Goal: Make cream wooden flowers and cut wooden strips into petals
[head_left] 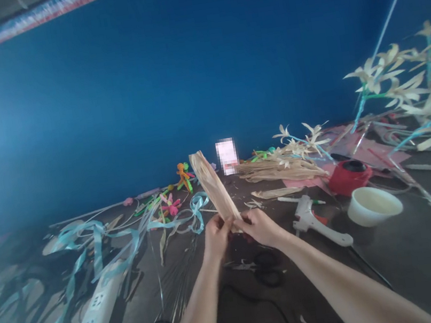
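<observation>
A long, pale tan strip of dried husk [214,186] stands tilted up and to the left, its lower end pinched between both hands. My left hand [216,237] grips that end from the left, thumb and fingers pressed together. From the other side my right hand [261,226] pinches the same end, its thumb close to the left one. Just below the hands, black-handled scissors [267,270] lie on the dark table [312,298]. A white glue gun [317,219] rests to the right of my right hand.
A white power strip [95,314] and light blue ribbon [97,238] occupy the left. On the right are a white cup [371,205], a red container [349,176] and husk flowers [400,74] on blue stems. More husks [281,169] lie at the back before a blue wall [201,66].
</observation>
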Demonstrator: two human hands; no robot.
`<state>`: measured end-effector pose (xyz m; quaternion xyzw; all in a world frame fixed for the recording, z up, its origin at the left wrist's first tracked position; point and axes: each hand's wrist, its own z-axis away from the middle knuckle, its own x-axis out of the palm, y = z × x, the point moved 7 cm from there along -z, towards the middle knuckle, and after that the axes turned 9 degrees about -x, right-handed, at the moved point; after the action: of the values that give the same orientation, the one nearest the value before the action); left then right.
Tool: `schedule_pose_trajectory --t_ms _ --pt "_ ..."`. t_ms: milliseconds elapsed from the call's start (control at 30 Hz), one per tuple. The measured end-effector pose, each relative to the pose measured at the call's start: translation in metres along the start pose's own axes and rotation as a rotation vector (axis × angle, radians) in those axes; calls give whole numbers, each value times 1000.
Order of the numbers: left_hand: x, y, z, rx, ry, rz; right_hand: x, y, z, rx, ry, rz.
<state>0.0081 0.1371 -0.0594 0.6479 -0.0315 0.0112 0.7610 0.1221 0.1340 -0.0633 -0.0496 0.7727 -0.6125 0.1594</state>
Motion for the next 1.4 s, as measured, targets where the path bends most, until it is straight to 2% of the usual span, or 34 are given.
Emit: schedule_pose_trajectory --t_ms 100,233,367,567,800,867,1000,1067,1267,1400 --pt "0 3 0 14 9 -11 3 10 0 104 -4 -116" --pt "-4 5 -1 29 26 -71 -1 17 1 185 77 -159" --pt "-8 5 -3 33 48 -183 -9 16 1 179 131 10" --pt "-12 17 0 126 133 -372 -25 -4 -1 22 247 448" --pt "-15 14 1 121 225 -362 -26 -11 -1 -7 269 553" --pt "-11 10 1 89 193 -299 -26 -13 0 -32 281 534" --pt "8 -7 2 -86 -25 -154 -25 -13 0 -32 299 462" --pt "14 -13 3 -136 -88 -130 -22 -12 -1 -45 268 436" --pt "9 -17 -1 -131 -61 -195 -16 -11 -1 -59 170 517" --pt "4 -3 0 6 9 -438 -16 -17 0 -64 157 572"
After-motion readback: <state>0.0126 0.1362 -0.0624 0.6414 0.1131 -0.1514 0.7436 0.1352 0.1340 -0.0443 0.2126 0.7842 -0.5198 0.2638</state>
